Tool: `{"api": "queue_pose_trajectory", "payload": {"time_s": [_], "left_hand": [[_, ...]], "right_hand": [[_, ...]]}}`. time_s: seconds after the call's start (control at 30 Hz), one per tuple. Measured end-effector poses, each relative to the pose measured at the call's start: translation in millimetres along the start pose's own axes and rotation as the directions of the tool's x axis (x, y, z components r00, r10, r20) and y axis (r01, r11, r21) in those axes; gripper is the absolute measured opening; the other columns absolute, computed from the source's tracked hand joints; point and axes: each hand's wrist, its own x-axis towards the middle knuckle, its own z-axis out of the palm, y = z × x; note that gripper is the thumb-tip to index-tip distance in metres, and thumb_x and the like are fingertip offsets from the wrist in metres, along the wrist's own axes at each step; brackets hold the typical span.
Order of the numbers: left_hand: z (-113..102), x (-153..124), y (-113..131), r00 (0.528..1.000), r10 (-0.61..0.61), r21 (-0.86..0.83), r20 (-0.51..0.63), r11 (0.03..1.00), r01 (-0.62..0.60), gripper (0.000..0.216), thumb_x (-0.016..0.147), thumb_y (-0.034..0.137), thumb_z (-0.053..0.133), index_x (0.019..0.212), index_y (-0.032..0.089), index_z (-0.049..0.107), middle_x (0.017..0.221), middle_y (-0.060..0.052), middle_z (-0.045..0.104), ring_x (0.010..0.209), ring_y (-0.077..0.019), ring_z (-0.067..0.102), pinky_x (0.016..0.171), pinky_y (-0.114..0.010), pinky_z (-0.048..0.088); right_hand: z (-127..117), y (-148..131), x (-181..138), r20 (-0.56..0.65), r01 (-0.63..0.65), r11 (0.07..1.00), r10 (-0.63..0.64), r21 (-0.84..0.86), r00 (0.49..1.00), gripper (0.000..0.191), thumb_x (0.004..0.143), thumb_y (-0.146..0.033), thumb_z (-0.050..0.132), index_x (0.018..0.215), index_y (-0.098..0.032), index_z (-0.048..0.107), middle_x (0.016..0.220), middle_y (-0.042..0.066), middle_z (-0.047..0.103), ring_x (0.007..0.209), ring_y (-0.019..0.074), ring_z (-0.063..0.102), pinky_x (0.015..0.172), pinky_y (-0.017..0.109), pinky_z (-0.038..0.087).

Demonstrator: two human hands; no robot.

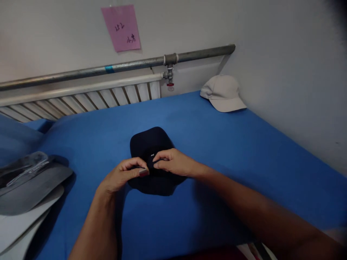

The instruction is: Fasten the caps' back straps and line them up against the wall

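Observation:
A dark navy cap (pixel 152 139) lies on the blue-covered surface in front of me, its rounded brim pointing away. A tiny white mark shows on its middle part. My left hand (pixel 126 173) is closed in a pinch at the cap's near left, by its centre. Beside that thumb is a small reddish and silvery patch I cannot make out. From the right, my right hand (pixel 173 162) pinches the cap with thumb and index finger, close to the left fingertips. Exactly which edge or part the fingers grip is hidden in the dark cloth.
A light beige cap (pixel 223 94) sits in the far right corner by the wall. Stacked grey and white caps (pixel 32 187) lie at the left. Behind the blue cover (pixel 168 224) run a radiator (pixel 94 99) and a metal pipe (pixel 135 65). A pink note (pixel 121 29) hangs above.

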Motion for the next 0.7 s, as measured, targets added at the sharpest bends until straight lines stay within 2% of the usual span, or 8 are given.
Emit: {"api": "queue_pose_trajectory", "payload": {"time_s": [0.1,0.2,0.27,0.33,0.47,0.7], "left_hand": [[0.2,-0.2,-1.7,0.997,0.069,-0.056,-0.035,0.996,-0.071,0.006,0.077,0.027,0.071,0.079,0.021,0.072,0.085,-0.001,0.065,0.081,-0.0125,0.056,0.075,-0.023,0.041],[-0.5,0.9,-2.8,0.984,0.126,-0.128,-0.128,0.981,-0.143,0.007,0.074,0.026,0.074,0.077,0.021,0.072,0.079,0.0,0.063,0.073,-0.0102,0.054,0.069,-0.021,0.041],[-1.5,1.6,-3.3,0.972,0.133,-0.186,-0.195,0.968,-0.17,0.011,0.07,0.027,0.077,0.075,0.02,0.071,0.072,0.0,0.063,0.067,-0.0097,0.053,0.064,-0.02,0.04],[-2.7,2.1,-3.9,0.963,0.136,-0.24,-0.234,0.951,-0.193,0.014,0.067,0.028,0.079,0.073,0.019,0.071,0.068,0.0,0.064,0.064,-0.01,0.054,0.062,-0.02,0.04],[-2.5,2.9,-4.6,0.962,0.12,-0.308,-0.246,0.931,-0.195,0.014,0.065,0.027,0.079,0.072,0.018,0.071,0.066,-0.001,0.065,0.061,-0.0099,0.056,0.059,-0.02,0.041],[2.9,4.4,-3.9,0.968,0.021,-0.353,-0.25,0.929,-0.111,0.014,0.064,0.027,0.08,0.072,0.019,0.071,0.067,0.0,0.068,0.059,-0.0095,0.059,0.056,-0.018,0.044]], "right_hand": [[-3.4,2.0,0.9,0.037,-0.035,0.995,0.032,0.09,0.999,0.01,0.082,-0.02,0.059,0.088,-0.016,0.067,0.056,-0.006,0.049,0.048,0.0048,0.039,0.047,0.02,0.029],[-5.8,6.0,2.8,0.033,-0.044,0.945,0.036,0.323,0.999,0.016,0.08,-0.028,0.063,0.092,-0.018,0.064,0.052,-0.008,0.043,0.044,0.0047,0.034,0.043,0.019,0.024],[-5.9,8.7,4.2,0.042,-0.016,0.886,-0.004,0.464,0.999,0.019,0.077,-0.032,0.067,0.089,-0.018,0.062,0.05,-0.01,0.038,0.043,0.0044,0.031,0.042,0.019,0.024],[-4.2,11.2,5.8,0.037,0.041,0.836,-0.073,0.547,0.997,0.019,0.075,-0.033,0.068,0.083,-0.017,0.061,0.05,-0.009,0.04,0.043,0.0043,0.033,0.044,0.02,0.029],[2.3,15.4,8.9,0.012,0.125,0.825,-0.158,0.551,0.987,0.015,0.075,-0.029,0.067,0.073,-0.015,0.062,0.061,-0.004,0.055,0.052,0.0061,0.047,0.054,0.022,0.039],[8.7,18.8,10.0,0.066,0.093,0.814,-0.159,0.574,0.985,0.011,0.076,-0.025,0.065,0.075,-0.014,0.063,0.067,-0.003,0.058,0.057,0.0065,0.049,0.058,0.023,0.039]]}}
